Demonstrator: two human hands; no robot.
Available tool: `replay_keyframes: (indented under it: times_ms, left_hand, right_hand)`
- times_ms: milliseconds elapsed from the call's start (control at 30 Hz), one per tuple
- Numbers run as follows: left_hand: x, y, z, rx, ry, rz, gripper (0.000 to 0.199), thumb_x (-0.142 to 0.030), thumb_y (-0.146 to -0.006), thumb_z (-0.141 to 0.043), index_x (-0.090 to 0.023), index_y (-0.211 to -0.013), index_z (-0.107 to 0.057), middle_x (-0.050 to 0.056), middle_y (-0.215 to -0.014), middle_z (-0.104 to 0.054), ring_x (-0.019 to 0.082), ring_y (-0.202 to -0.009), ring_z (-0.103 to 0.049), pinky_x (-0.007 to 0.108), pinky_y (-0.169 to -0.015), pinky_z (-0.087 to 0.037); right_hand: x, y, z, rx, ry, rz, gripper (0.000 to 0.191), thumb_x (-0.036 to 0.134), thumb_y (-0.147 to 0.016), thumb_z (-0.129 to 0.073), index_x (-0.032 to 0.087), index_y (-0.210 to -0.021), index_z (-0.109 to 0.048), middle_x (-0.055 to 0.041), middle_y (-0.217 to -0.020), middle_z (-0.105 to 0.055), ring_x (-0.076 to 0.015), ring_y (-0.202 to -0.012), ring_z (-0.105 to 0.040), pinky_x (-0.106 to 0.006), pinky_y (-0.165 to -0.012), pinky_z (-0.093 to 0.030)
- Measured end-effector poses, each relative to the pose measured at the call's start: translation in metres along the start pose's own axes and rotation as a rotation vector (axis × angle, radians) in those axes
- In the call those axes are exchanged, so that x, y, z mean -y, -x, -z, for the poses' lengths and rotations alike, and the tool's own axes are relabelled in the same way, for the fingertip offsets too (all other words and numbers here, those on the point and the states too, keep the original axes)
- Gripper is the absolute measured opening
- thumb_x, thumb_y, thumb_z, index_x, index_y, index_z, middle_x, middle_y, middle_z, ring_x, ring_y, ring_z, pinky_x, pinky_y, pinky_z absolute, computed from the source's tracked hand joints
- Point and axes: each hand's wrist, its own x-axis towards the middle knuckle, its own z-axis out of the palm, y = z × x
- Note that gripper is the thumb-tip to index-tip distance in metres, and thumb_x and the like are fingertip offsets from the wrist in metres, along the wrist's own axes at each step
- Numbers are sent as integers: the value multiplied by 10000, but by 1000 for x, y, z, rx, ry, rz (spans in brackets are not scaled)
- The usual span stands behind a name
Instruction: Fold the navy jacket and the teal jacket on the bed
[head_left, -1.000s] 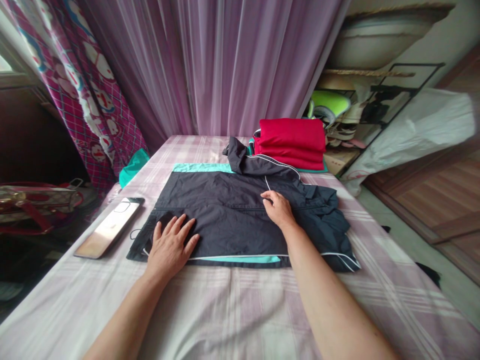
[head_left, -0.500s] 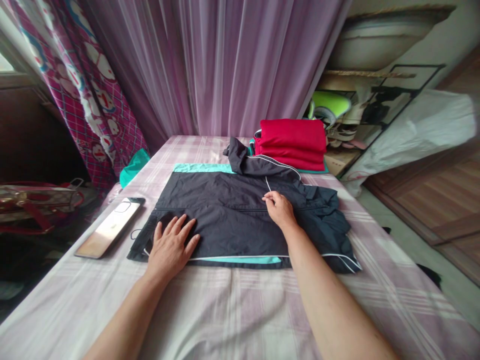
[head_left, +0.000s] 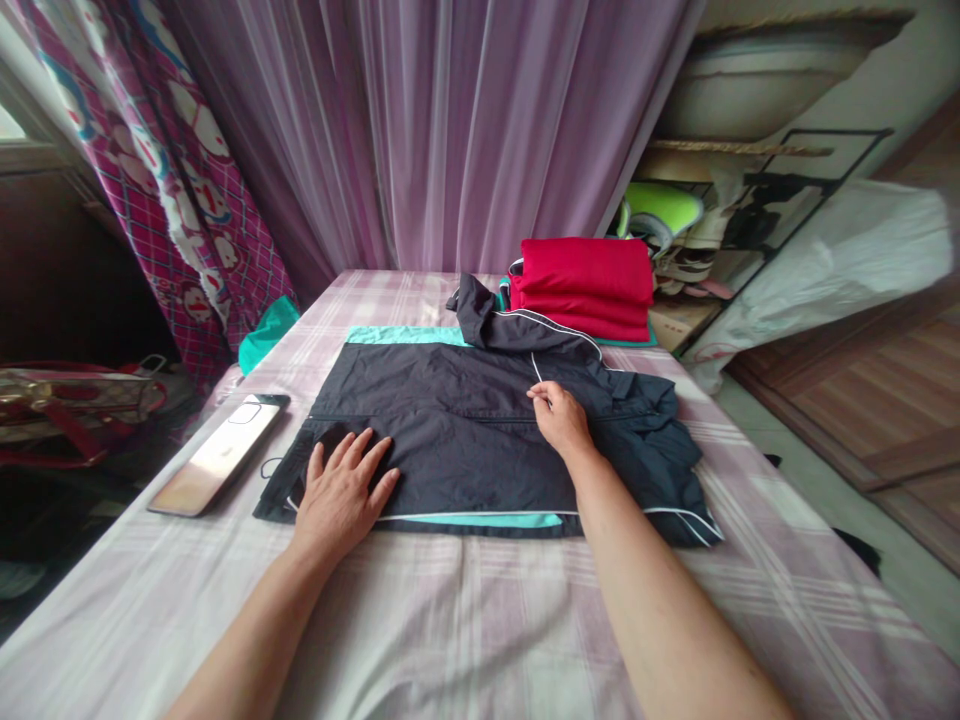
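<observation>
A dark jacket (head_left: 450, 460) with white piping and turquoise panels lies on the bed-like surface, its zip running left to right across the middle. My left hand (head_left: 341, 490) rests flat on its lower left part, fingers spread. Near the zip, the thumb and fingers of my right hand (head_left: 559, 415) are pinched together at the jacket's cloth, by the end of a white piping line. Exactly which bit is between those fingertips is hidden. One sleeve is folded across the jacket's far side.
A phone (head_left: 221, 455) lies left of the jacket on the checked cloth (head_left: 480, 630). Behind the jacket sits a folded red garment stack (head_left: 585, 285). Purple curtains (head_left: 450, 130) hang at the far edge. A rack (head_left: 750, 210) with shoes and a plastic bag (head_left: 832, 260) stand at right.
</observation>
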Motion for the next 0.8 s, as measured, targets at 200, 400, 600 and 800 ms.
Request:
replay_keyframes:
  times_ms: [200, 400, 600, 800]
  left_hand:
    - [1, 0, -1, -15, 13, -5, 490, -480, -971, -445, -290, -1403, -577, 91, -1498, -537, 323, -1412, -444, 604, -1198, -230]
    - [2, 0, 0, 12, -8, -12, 501, -476, -976, -432, -277, -1418, -561, 87, -1516, -517, 328, -1418, -435, 611, -1192, -229]
    - [2, 0, -1, -4, -25, -15, 497, -472, -978, -425, -282, -1414, -565, 89, -1511, -523, 324, -1412, -443, 602, -1191, -235]
    - [2, 0, -1, -6, -26, -18, 504, -480, -976, -422, -275, -1413, -567, 96, -1508, -526, 327, -1416, -438, 602, -1192, -234]
  right_hand:
    - [-5, 0, -1, -26, -73, -24, 198, 163, -794, -536, 266, -928, -639, -28, -983, -779, -217, -966, -698, -358, -911, -519]
    - [-10, -7, -1, -43, -341, -256, 126, 269, -781, -551, 248, -892, -606, -26, -847, -780, -215, -854, -719, -379, -866, -532]
    - [-12, -11, -2, -26, -521, -273, 155, 296, -745, -557, 228, -879, -595, -34, -790, -764, -218, -833, -726, -389, -870, -535]
    - [-4, -4, -1, 55, -426, -134, 164, 238, -796, -528, 240, -940, -608, -48, -960, -791, -206, -960, -728, -389, -924, -524]
